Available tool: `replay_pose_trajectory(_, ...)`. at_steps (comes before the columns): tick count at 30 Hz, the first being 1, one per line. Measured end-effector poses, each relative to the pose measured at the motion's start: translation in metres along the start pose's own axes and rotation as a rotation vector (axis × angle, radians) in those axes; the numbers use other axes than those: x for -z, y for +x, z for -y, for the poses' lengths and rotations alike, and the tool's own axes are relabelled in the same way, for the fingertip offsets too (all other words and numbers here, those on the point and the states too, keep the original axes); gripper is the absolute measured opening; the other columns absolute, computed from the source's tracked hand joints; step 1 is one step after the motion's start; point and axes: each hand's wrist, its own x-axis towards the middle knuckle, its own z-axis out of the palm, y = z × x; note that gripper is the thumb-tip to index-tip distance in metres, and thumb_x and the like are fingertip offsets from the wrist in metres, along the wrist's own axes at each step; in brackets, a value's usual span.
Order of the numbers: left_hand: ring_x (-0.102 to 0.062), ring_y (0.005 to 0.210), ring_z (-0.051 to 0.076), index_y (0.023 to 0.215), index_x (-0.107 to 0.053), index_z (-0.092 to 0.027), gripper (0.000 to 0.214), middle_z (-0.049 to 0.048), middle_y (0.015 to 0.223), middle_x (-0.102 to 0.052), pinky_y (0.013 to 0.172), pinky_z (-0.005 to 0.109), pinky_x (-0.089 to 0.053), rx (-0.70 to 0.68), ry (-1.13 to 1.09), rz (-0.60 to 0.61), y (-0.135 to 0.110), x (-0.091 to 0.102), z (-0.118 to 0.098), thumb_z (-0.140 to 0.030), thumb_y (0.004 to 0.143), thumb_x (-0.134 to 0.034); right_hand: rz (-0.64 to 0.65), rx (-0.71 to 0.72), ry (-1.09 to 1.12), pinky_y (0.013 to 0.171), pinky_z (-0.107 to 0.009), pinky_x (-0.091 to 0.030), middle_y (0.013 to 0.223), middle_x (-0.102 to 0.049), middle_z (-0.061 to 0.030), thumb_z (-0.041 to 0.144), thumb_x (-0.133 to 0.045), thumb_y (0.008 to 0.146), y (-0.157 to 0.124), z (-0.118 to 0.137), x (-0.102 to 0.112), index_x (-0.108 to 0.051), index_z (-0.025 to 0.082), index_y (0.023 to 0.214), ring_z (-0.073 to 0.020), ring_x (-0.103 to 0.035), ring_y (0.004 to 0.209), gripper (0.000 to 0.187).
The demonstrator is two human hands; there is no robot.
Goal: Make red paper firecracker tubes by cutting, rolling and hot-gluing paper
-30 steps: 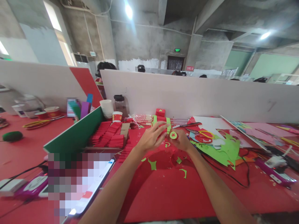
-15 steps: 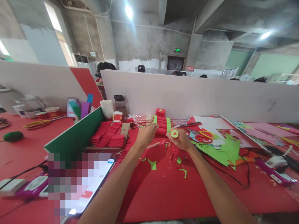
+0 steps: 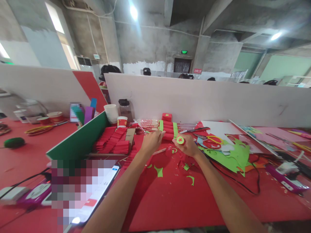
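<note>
Closed, with its fingertips turned away from me, my left hand (image 3: 153, 141) sits at the near left end of a row of red rolls (image 3: 168, 125). What its fingers pinch is hidden. Light green bands run across both ends of the row. My right hand (image 3: 189, 145) is wrapped round a separate red roll, whose light green round end with a red star (image 3: 180, 140) faces me. The right fingertips reach the near right end of the row. Behind the row stands a red box (image 3: 167, 116) with a star on it.
Folded red pieces (image 3: 113, 140) fill a spot at left, near a phone (image 3: 99, 191) and paper cups (image 3: 122, 122). Green scraps (image 3: 158, 171) lie in front. On the right are scissors (image 3: 213, 141), cut green sheets (image 3: 233, 157) and a black cable (image 3: 243, 186). A white partition (image 3: 206, 103) stands behind.
My left hand has dropped slightly toward me. The starred roll end in my right hand has shifted a little to the left and down; the rest looks the same.
</note>
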Motion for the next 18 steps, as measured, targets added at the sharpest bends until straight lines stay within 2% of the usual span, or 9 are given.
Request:
replay_pose_trajectory(2,-0.061,0.072,0.019,0.081,-0.062,-0.018,0.047,0.0061,0.076,-0.066,0.065,0.027,-0.037,-0.081,-0.169,0.033,-0.002,0.003,-0.006,-0.047,0.099,-0.029,0.007,0.014,-0.027,0.053,-0.023,-0.028,0.055,-0.045,0.0047,0.028,-0.058,0.084,0.0,-0.002,-0.001,-0.04,0.021,0.064,-0.0108,-0.037,0.052,0.028)
replay_pose_trajectory(4,-0.058,0.07,0.016,0.088,-0.062,-0.018,0.042,0.004,0.082,-0.066,0.065,0.025,-0.039,-0.201,-0.393,0.084,-0.004,0.005,-0.013,-0.049,0.097,-0.034,0.03,0.041,-0.062,0.053,-0.023,-0.027,0.056,-0.046,0.0045,0.027,-0.059,0.083,0.0,-0.003,-0.001,-0.042,0.02,0.066,-0.0107,-0.036,0.052,0.025)
replay_pose_trajectory(7,-0.057,0.072,0.014,0.095,-0.06,-0.018,0.037,0.0032,0.089,-0.065,0.064,0.024,-0.041,-0.262,-0.6,0.165,-0.009,0.008,-0.023,-0.051,0.093,-0.044,0.076,0.084,-0.099,0.053,-0.023,-0.027,0.059,-0.049,0.0033,0.027,-0.059,0.082,0.0,-0.005,-0.002,-0.046,0.02,0.068,-0.011,-0.039,0.052,0.02)
replay_pose_trajectory(11,-0.055,0.07,0.013,0.096,-0.058,-0.017,0.037,0.0026,0.088,-0.063,0.063,0.024,-0.042,-0.25,-0.679,0.173,-0.012,0.009,-0.027,-0.052,0.091,-0.047,0.107,0.091,-0.116,0.053,-0.023,-0.029,0.062,-0.057,0.0007,0.027,-0.059,0.082,0.0,-0.006,-0.002,-0.051,0.019,0.072,-0.0126,-0.045,0.053,0.015)
replay_pose_trajectory(14,-0.056,0.073,0.013,0.098,-0.059,-0.017,0.036,0.0036,0.091,-0.064,0.065,0.025,-0.043,-0.255,-0.696,0.179,-0.012,0.011,-0.027,-0.051,0.092,-0.047,0.118,0.08,-0.135,0.058,-0.023,-0.034,0.073,-0.066,-0.0042,0.025,-0.06,0.08,0.0,-0.007,-0.003,-0.058,0.018,0.08,-0.016,-0.056,0.061,0.007)
replay_pose_trajectory(18,-0.056,0.072,0.013,0.097,-0.06,-0.017,0.034,0.0035,0.088,-0.063,0.065,0.025,-0.044,-0.262,-0.695,0.219,-0.011,0.01,-0.027,-0.049,0.09,-0.052,0.156,0.058,-0.171,0.061,-0.024,-0.037,0.082,-0.071,-0.0076,0.024,-0.06,0.081,-0.001,-0.01,-0.006,-0.064,0.017,0.091,-0.0196,-0.063,0.069,0.013)
